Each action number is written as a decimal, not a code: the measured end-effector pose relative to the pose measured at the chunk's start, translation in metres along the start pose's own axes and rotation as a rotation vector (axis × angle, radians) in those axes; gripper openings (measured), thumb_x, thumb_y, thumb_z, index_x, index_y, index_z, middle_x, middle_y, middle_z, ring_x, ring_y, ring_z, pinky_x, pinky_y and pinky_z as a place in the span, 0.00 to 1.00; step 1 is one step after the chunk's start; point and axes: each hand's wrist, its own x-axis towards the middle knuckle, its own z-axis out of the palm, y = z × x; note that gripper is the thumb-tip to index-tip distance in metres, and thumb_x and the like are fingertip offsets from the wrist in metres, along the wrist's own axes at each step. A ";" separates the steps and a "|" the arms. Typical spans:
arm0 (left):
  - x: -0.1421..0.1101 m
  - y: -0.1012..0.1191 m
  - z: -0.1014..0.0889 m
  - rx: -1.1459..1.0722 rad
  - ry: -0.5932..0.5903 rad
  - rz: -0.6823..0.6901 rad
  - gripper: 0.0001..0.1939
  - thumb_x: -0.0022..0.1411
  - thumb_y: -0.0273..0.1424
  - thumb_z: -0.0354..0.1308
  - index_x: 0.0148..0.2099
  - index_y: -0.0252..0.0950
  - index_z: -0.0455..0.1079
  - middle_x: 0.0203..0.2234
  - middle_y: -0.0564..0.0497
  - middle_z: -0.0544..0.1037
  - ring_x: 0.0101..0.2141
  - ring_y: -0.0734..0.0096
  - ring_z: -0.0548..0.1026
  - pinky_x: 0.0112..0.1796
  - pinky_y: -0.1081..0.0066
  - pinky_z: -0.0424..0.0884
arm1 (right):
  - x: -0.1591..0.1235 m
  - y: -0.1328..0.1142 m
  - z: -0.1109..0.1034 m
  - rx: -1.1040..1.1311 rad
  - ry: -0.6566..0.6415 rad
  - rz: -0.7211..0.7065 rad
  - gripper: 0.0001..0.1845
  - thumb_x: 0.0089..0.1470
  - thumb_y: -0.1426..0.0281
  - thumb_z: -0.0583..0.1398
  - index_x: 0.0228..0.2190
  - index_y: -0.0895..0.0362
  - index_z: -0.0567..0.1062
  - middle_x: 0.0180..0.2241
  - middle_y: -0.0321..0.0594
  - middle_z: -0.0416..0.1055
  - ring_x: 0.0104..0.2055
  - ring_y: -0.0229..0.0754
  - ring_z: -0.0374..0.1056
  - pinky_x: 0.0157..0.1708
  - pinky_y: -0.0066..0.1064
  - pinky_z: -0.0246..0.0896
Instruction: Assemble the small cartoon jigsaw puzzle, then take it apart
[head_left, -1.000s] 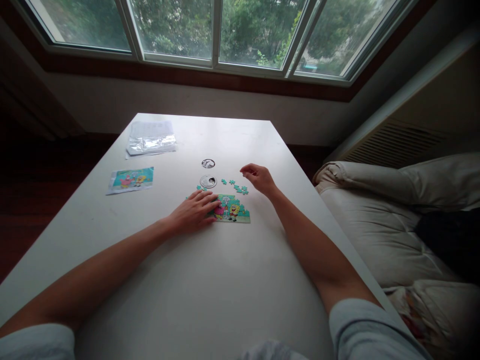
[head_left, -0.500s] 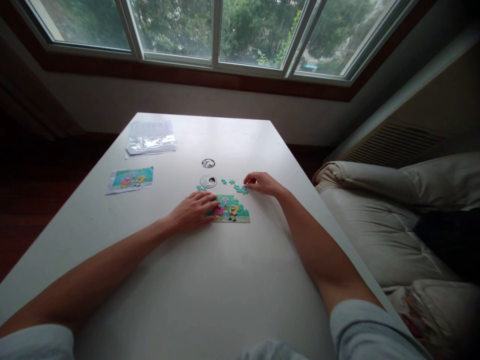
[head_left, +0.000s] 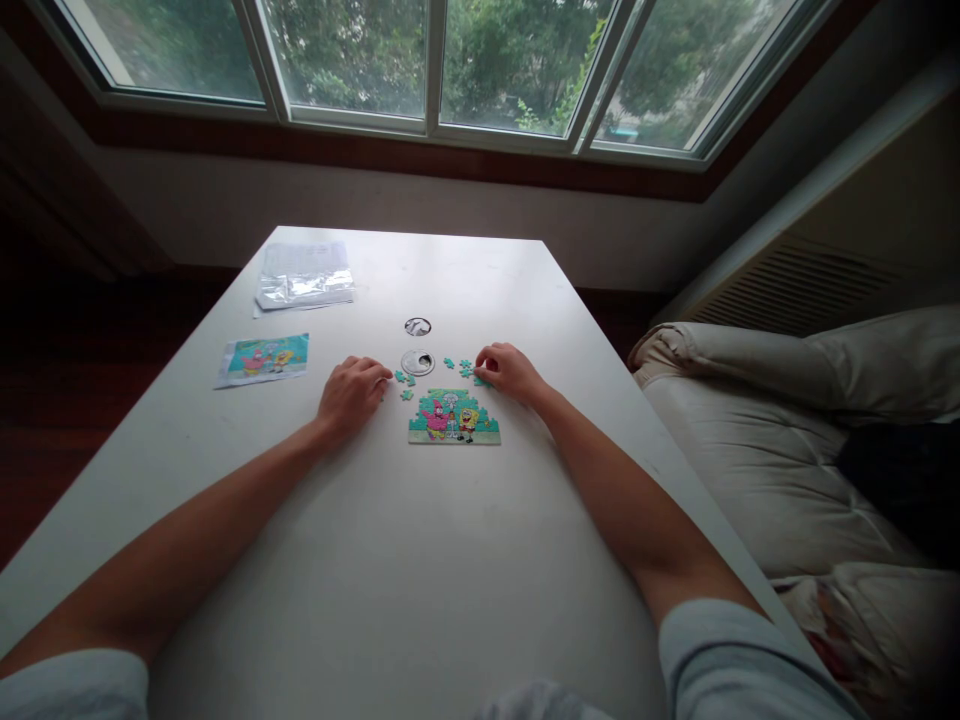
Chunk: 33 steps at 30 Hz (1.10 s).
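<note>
A partly assembled jigsaw puzzle (head_left: 454, 425) lies flat on the white table, with cartoon figures on a teal ground and a stepped upper edge. My left hand (head_left: 354, 393) rests to its upper left, fingers bent but apart, tips beside loose puzzle pieces (head_left: 406, 395). My right hand (head_left: 512, 371) is above the puzzle's right side, thumb and forefinger pinched together over another group of teal puzzle pieces (head_left: 466, 367). Whatever lies between those fingertips is too small to make out.
Two round fittings, an upper disc (head_left: 418, 326) and a lower ring (head_left: 417, 362), are set in the table (head_left: 420, 560). To the left lie a picture card (head_left: 262, 358) and a clear plastic bag with paper (head_left: 304, 275). A cushioned seat (head_left: 742, 460) stands right.
My left hand has drawn back leftward off the puzzle, uncovering its left side and a loose piece. My right hand has shifted slightly left over the loose pieces.
</note>
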 end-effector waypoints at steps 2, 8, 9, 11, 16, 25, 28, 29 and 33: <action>0.000 0.002 0.001 -0.011 -0.012 0.016 0.12 0.69 0.32 0.53 0.45 0.40 0.78 0.44 0.47 0.79 0.46 0.57 0.71 0.49 0.55 0.68 | -0.001 -0.003 0.005 -0.001 0.023 -0.022 0.05 0.58 0.66 0.62 0.34 0.55 0.77 0.29 0.38 0.69 0.36 0.43 0.62 0.37 0.33 0.56; -0.002 0.013 0.002 -0.036 -0.036 0.082 0.11 0.68 0.37 0.56 0.45 0.41 0.79 0.43 0.47 0.77 0.46 0.58 0.70 0.48 0.57 0.67 | -0.004 -0.009 0.010 -0.103 0.054 -0.138 0.10 0.61 0.64 0.61 0.42 0.54 0.76 0.38 0.44 0.70 0.44 0.49 0.62 0.47 0.39 0.59; -0.002 0.014 0.003 -0.036 -0.043 0.094 0.11 0.67 0.37 0.57 0.45 0.41 0.79 0.43 0.47 0.77 0.46 0.57 0.70 0.48 0.57 0.67 | -0.004 -0.009 0.011 -0.144 0.051 -0.153 0.11 0.61 0.63 0.61 0.43 0.54 0.76 0.41 0.46 0.70 0.47 0.51 0.62 0.49 0.41 0.59; -0.003 0.017 0.004 -0.035 -0.055 0.118 0.11 0.66 0.36 0.58 0.47 0.41 0.79 0.44 0.46 0.77 0.47 0.57 0.69 0.48 0.57 0.68 | -0.002 -0.011 0.013 -0.210 0.050 -0.155 0.14 0.62 0.61 0.60 0.47 0.54 0.75 0.45 0.48 0.69 0.49 0.53 0.60 0.51 0.43 0.58; -0.001 0.019 0.007 -0.040 -0.066 0.151 0.12 0.67 0.34 0.57 0.49 0.43 0.79 0.43 0.46 0.77 0.46 0.57 0.69 0.47 0.57 0.68 | 0.006 -0.011 0.020 -0.276 0.091 -0.090 0.19 0.64 0.57 0.58 0.49 0.55 0.75 0.47 0.51 0.68 0.51 0.55 0.60 0.52 0.45 0.58; -0.001 0.022 0.008 -0.058 -0.088 0.158 0.16 0.66 0.26 0.55 0.49 0.45 0.79 0.43 0.47 0.77 0.45 0.59 0.69 0.47 0.58 0.68 | 0.008 0.000 0.023 -0.129 0.156 -0.009 0.17 0.66 0.58 0.55 0.47 0.55 0.76 0.45 0.48 0.70 0.49 0.52 0.63 0.51 0.43 0.59; -0.002 0.023 0.006 -0.030 -0.067 0.115 0.14 0.66 0.29 0.56 0.51 0.44 0.78 0.42 0.47 0.78 0.44 0.58 0.70 0.46 0.58 0.68 | 0.007 0.000 0.022 -0.094 0.170 -0.001 0.16 0.66 0.59 0.55 0.46 0.55 0.76 0.41 0.46 0.71 0.46 0.50 0.64 0.49 0.42 0.59; -0.003 0.024 0.006 -0.018 -0.065 0.105 0.13 0.66 0.31 0.57 0.49 0.43 0.79 0.42 0.47 0.78 0.44 0.57 0.70 0.45 0.58 0.68 | 0.007 0.000 0.022 -0.089 0.172 0.002 0.15 0.66 0.59 0.55 0.45 0.55 0.76 0.40 0.46 0.71 0.46 0.50 0.64 0.49 0.41 0.59; -0.003 0.024 0.006 -0.010 -0.095 0.144 0.12 0.65 0.29 0.57 0.47 0.44 0.80 0.43 0.47 0.78 0.44 0.57 0.70 0.45 0.57 0.67 | 0.007 -0.001 0.021 -0.083 0.171 0.014 0.14 0.66 0.60 0.56 0.44 0.55 0.76 0.40 0.45 0.71 0.45 0.50 0.64 0.49 0.41 0.59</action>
